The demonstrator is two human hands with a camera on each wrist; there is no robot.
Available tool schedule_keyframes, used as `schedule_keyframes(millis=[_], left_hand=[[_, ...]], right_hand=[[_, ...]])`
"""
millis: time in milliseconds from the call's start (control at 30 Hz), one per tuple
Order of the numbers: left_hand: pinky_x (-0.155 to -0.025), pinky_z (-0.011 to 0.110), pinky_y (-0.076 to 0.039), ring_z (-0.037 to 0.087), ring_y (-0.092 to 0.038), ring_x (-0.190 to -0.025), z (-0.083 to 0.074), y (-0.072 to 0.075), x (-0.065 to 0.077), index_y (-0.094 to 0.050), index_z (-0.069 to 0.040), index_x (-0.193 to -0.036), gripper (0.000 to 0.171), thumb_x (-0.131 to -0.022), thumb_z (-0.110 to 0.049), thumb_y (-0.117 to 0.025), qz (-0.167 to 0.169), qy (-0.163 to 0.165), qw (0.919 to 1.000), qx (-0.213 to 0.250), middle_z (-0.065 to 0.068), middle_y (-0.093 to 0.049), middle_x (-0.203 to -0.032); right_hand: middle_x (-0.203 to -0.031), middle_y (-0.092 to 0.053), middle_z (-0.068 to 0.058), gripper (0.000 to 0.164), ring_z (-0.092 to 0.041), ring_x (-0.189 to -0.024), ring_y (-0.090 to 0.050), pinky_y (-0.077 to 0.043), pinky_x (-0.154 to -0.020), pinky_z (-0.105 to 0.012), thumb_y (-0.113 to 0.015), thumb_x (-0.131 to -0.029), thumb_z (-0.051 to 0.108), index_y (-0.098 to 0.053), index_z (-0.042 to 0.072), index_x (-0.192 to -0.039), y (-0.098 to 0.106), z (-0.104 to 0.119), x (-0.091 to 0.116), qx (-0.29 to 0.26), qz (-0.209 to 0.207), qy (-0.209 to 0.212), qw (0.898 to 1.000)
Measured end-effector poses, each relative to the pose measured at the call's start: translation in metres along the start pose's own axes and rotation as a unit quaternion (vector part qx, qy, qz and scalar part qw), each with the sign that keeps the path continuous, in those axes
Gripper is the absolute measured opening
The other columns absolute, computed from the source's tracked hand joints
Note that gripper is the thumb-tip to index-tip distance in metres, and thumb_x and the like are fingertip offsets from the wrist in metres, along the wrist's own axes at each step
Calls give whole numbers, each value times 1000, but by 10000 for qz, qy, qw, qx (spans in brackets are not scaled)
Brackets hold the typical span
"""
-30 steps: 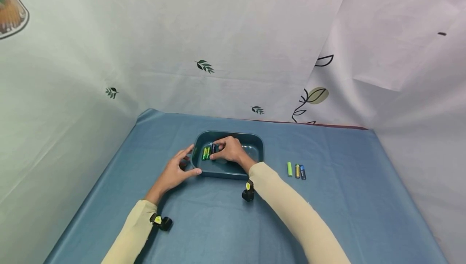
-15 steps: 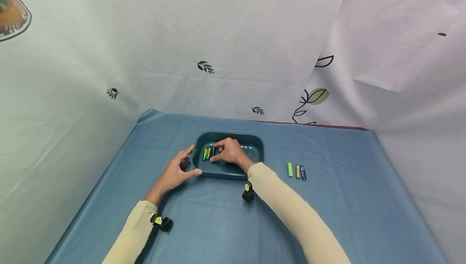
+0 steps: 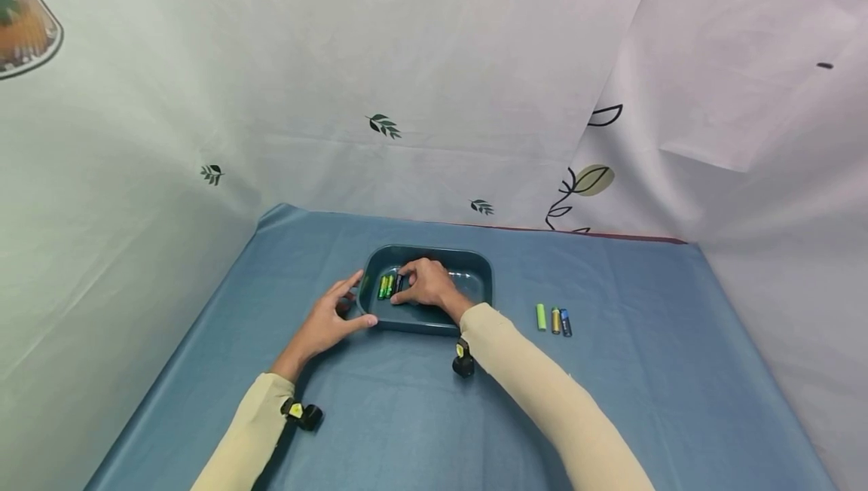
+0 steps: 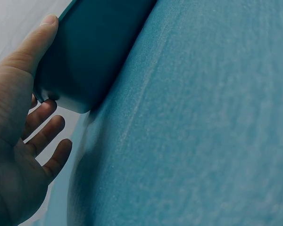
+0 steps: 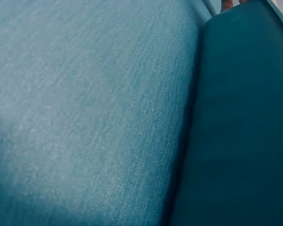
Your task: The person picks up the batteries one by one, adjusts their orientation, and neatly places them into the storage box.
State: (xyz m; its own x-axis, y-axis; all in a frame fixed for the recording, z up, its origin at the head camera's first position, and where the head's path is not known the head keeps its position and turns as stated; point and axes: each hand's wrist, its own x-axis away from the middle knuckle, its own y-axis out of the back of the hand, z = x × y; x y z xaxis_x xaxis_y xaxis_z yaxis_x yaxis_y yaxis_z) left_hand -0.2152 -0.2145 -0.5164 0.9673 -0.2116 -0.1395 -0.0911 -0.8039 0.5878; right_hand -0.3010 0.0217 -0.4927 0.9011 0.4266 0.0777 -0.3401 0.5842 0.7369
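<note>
A dark teal rectangular tray (image 3: pixel 434 323) sits on the blue cloth. Inside its left part, two green-and-yellow batteries (image 3: pixel 386 287) lie side by side, with a dark battery (image 3: pixel 398 283) just to their right. My right hand (image 3: pixel 429 282) reaches over the tray's front wall and pinches the dark battery between thumb and fingers, partly covering it. At the tray's front left corner is my left hand (image 3: pixel 328 325), thumb along the front rim and fingers spread by the left side. The left wrist view shows that hand's thumb (image 4: pixel 40 40) against the tray wall (image 4: pixel 92 52), its other fingers loosely extended.
To the right of the tray lie a light green battery (image 3: pixel 540 317), a gold-and-dark battery (image 3: pixel 555 321) and a blue-and-black battery (image 3: pixel 566 323). Pale patterned cloth walls (image 3: pixel 434 167) stand behind and beside the blue tabletop (image 3: pixel 651 370).
The right hand has shifted very slightly within the tray, still at the dark battery. The left hand stays at the tray's corner, and the whole head view has drifted slightly.
</note>
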Motion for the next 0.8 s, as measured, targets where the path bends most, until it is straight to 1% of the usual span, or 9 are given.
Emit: schedule_keyframes(millis=[167, 300, 500, 633, 800], left_hand=[[-94, 54, -47, 33, -56, -119, -1, 1, 1, -33, -25, -162, 95, -85, -42, -85, 12, 25, 10000, 17, 12, -46, -151], [-95, 55, -47, 34, -56, -119, -2, 1, 1, -33, -24, -162, 95, -85, -41, -85, 27, 33, 10000, 39, 12, -45, -152], [-94, 54, -47, 33, -56, -118, -1, 1, 0, -33, -23, -162, 95, -85, -41, -85, 14, -20, 10000, 21, 12, -46, -151], [-94, 55, -47, 34, -56, -118, -1, 1, 0, -33, -23, -162, 95, -85, -41, -85, 8, -43, 10000, 14, 13, -46, -151], [-95, 55, -48, 34, -56, -118, 1, 1, 1, -33, -23, -162, 94, -85, -40, -85, 16, -41, 10000, 9, 13, -46, -151]], right_hand=[[-86, -63, 2, 58, -14, -72, -57, -48, -66, -28, -91, -79, 38, -72, 15, -128, -1, 0, 0, 60, 8, -10, 10000], [-86, -63, 2, 60, -13, -73, -58, -48, -67, -28, -91, -78, 39, -71, 16, -130, -2, -1, -1, 113, 20, 13, 9999], [-85, -63, 1, 62, -14, -72, -57, -49, -69, -30, -91, -78, 37, -70, 14, -132, 0, -2, -1, -54, 53, 23, 10000], [-85, -63, 2, 62, -15, -71, -56, -48, -70, -30, -91, -78, 37, -69, 16, -132, 1, -2, 0, -67, 89, 11, 9999], [-86, -63, 1, 60, -15, -71, -57, -48, -70, -30, -91, -79, 37, -70, 15, -131, 3, -3, 2, -189, 49, 161, 9997]])
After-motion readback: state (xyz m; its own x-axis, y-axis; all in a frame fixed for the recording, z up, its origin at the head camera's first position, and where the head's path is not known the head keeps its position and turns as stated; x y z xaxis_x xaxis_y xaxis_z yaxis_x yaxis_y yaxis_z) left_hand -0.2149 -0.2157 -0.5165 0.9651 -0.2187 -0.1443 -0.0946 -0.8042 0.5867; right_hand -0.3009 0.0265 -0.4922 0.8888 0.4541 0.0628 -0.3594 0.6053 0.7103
